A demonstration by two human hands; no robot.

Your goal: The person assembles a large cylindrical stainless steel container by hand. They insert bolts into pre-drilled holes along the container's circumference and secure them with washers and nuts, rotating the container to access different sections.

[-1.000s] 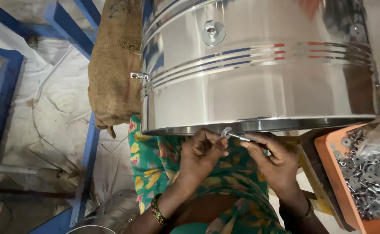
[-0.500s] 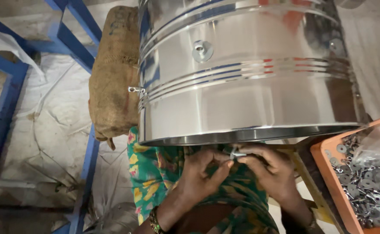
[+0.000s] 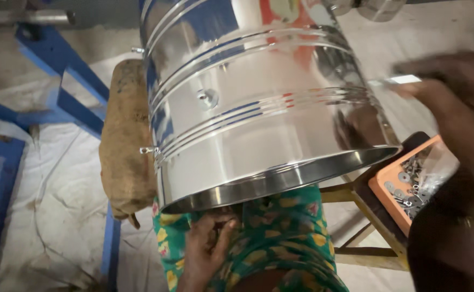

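Lying on its side across the person's lap, a large shiny steel drum [image 3: 258,113] fills the middle of the view, its open rim turned down toward the green and yellow patterned cloth [image 3: 269,238] over the knees and its far end running out of the top of the picture; raised bands ring its wall and a small round metal fitting [image 3: 207,98] sits on the side, with a little stud [image 3: 147,150] sticking out at the left edge near the rim. The left hand [image 3: 207,240] rests just under the drum's rim, against the cloth, its fingers loosely curled together, and whether it holds anything cannot be told since the rim hides the fingertips. The right hand [image 3: 453,108] is lifted to the right of the drum, blurred, its fingers pinched on a small bright metal piece [image 3: 402,80] beside the drum's wall. The two hands are well apart. Below the right hand an orange tray [image 3: 391,181] of small metal washers and screws sits on a wooden stool [image 3: 364,227]. A brown sack [image 3: 123,146] lies touching the drum's left side, with blue metal frames [image 3: 66,100] on the pale sheet-covered floor [image 3: 47,200] beyond
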